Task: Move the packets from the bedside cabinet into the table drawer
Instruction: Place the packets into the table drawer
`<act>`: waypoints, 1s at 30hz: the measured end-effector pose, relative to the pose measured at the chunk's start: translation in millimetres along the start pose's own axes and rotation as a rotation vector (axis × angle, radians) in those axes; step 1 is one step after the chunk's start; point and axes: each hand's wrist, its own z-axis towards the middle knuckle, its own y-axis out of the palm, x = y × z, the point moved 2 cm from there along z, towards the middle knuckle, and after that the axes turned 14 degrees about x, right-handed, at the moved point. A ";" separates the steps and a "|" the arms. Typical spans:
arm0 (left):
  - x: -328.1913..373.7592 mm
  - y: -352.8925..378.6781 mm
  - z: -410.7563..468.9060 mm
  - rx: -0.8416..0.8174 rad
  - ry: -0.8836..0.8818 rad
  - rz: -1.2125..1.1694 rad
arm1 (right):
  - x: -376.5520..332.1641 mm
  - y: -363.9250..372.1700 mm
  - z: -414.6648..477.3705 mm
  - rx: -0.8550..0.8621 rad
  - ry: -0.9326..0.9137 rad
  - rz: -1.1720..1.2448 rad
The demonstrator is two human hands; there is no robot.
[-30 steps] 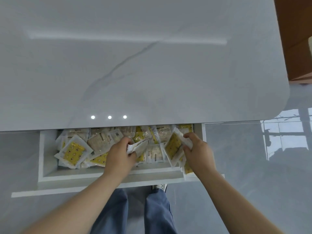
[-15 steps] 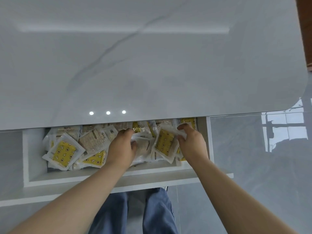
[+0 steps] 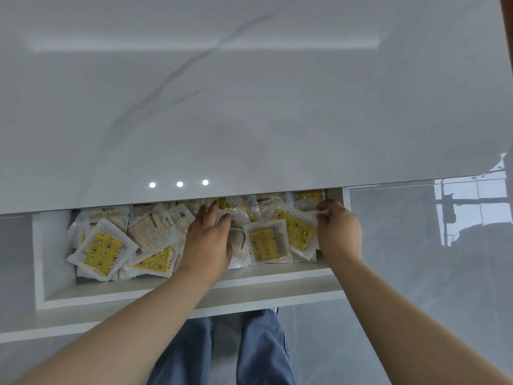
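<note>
The left hand is reaching into the drawer from 7 o'clock, palm down. Its fingers are extending nearly straight toward 12 o'clock and lying flat on the packets, gripping nothing. The right hand is entering from 5 o'clock at the drawer's right end, with its fingers curling and its fingertips pinching the clear upper-right corner of a yellow packet. The drawer is standing pulled out from under the table. It is holding a loose, overlapping heap of packets, some with yellow printed faces and others pale beige, spreading from its left wall to its right wall. The pinched yellow packet is lying tilted at 9 o'clock from the right hand and reaching toward the left hand. It is lying partly under a second packet at its 7 o'clock. The second packet is lying between the two hands, just beside the left thumb.
</note>
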 end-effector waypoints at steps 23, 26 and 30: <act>29.2 1.4 0.2 -0.079 0.104 0.078 | 15.7 6.4 18.5 -0.336 0.097 -0.073; 29.5 3.0 -0.2 -0.097 0.107 0.087 | 18.1 -4.4 19.5 -0.106 0.184 0.069; 30.8 2.5 -0.9 -0.114 0.108 0.102 | 24.4 -14.9 13.1 0.069 0.266 0.135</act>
